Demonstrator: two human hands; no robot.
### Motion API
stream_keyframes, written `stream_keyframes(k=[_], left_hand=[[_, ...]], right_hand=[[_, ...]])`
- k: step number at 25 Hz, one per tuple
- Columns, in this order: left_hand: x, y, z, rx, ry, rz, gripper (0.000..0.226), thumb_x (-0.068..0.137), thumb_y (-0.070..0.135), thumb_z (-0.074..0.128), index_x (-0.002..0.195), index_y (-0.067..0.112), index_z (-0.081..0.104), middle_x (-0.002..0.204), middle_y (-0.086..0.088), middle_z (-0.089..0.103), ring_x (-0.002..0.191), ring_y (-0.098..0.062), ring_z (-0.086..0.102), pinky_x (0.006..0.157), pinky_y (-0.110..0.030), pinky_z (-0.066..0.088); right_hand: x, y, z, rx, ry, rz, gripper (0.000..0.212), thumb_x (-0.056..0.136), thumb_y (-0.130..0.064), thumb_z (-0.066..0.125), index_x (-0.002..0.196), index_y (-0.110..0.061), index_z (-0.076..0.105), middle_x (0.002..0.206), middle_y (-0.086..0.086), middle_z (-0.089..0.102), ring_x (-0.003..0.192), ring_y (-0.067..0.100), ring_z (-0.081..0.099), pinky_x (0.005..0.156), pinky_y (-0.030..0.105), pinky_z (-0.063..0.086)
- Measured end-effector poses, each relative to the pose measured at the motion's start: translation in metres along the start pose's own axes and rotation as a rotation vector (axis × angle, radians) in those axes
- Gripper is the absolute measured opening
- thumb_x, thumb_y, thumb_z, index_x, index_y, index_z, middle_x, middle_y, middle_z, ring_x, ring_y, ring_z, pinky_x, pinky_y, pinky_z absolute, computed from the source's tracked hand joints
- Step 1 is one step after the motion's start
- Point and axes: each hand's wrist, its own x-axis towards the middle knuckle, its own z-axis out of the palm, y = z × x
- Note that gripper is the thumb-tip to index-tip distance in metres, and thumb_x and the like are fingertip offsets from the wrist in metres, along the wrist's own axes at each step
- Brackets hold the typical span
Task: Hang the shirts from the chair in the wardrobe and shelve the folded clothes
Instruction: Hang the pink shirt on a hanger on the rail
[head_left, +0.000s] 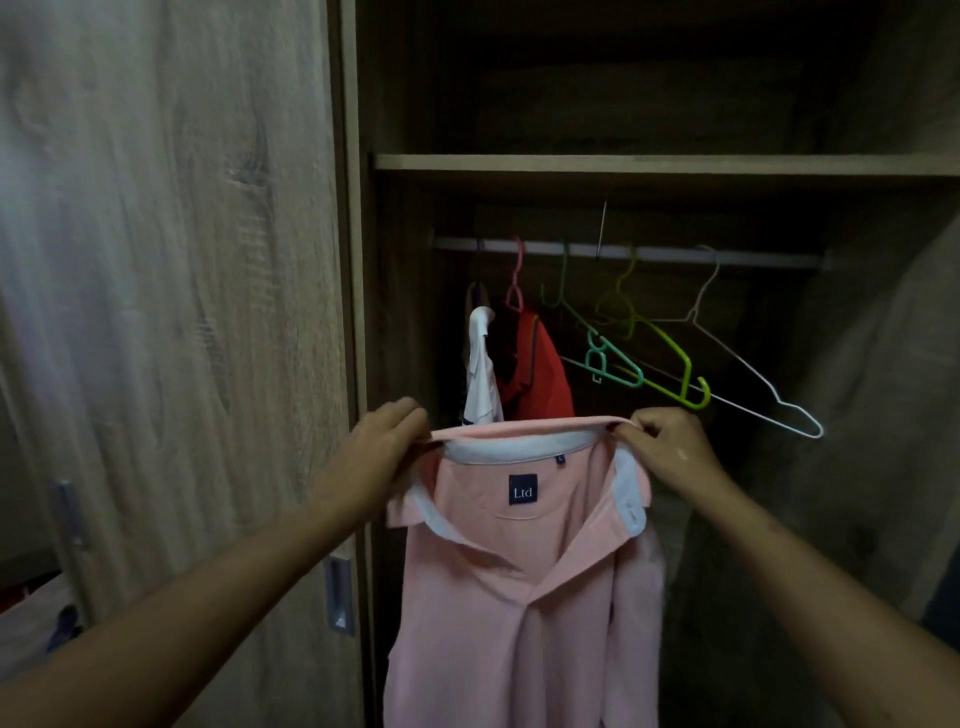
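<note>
The person stands at the open wardrobe and holds a pink shirt (519, 571) up in front of it, below the rail (649, 253) and nearer to me than it. The left hand (387, 441) grips one end of the collar with its fingers curled round the cloth, and the right hand (662, 447) pinches the other end between thumb and fingers. The collar is pulled taut between them, I would say to spread the neck open so a hanger can go in. I see no hanger inside this shirt.

On the rail, toward its left end, a white shirt (480, 364) and a red shirt (540, 374) hang side by side, just behind the pink collar. Further right along the rail hang three bare hangers, a teal hanger (605, 358), a lime hanger (670, 364) and a white wire hanger (769, 384), tilted and crowded together. One of these is likely wanted next, which means freeing a hand. A shelf (623, 163) runs above the rail.
</note>
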Motion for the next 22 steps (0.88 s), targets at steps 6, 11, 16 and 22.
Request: stream_keyframes(k=[6,11,16,22], left_hand=[[0.023,0.007,-0.019,-0.198,-0.184,-0.059,0.016,0.094,0.039,0.042,0.094,0.024,0.047,0.087,0.004,0.055,0.076,-0.013,0.059,0.064,-0.025,0.052],[0.057,-0.001,-0.018,-0.041,-0.283,-0.174,0.013,0.083,0.021,0.057,0.089,0.013,0.066,0.092,-0.003,0.053,0.085,-0.025,0.058,0.064,-0.023,0.043],[0.068,0.011,-0.024,0.083,-0.212,-0.024,0.022,0.092,0.013,0.051,0.109,0.005,0.063,0.099,0.0,0.053,0.094,-0.027,0.057,0.077,-0.029,0.045],[0.067,0.014,-0.035,0.024,-0.116,-0.141,0.018,0.091,0.022,0.053,0.104,0.012,0.06,0.099,0.001,0.049,0.085,-0.014,0.055,0.068,-0.018,0.039]], right_hand=[[0.014,0.011,0.002,-0.093,-0.164,-0.057,0.031,0.081,-0.013,0.066,0.051,-0.012,0.059,0.048,-0.001,0.054,0.048,0.004,0.048,0.05,0.023,0.037],[0.038,-0.014,0.007,-0.015,-0.033,-0.152,0.03,0.083,-0.01,0.064,0.054,-0.02,0.062,0.049,-0.001,0.06,0.045,0.004,0.052,0.052,0.024,0.041],[0.093,-0.015,0.008,-0.298,0.233,-0.202,0.016,0.08,-0.01,0.065,0.096,-0.012,0.067,0.109,0.011,0.054,0.103,0.024,0.052,0.088,0.034,0.045],[0.13,-0.01,0.038,-0.219,0.106,0.183,0.052,0.084,0.005,0.055,0.13,-0.011,0.038,0.123,0.02,0.053,0.112,0.038,0.055,0.09,0.042,0.048]])
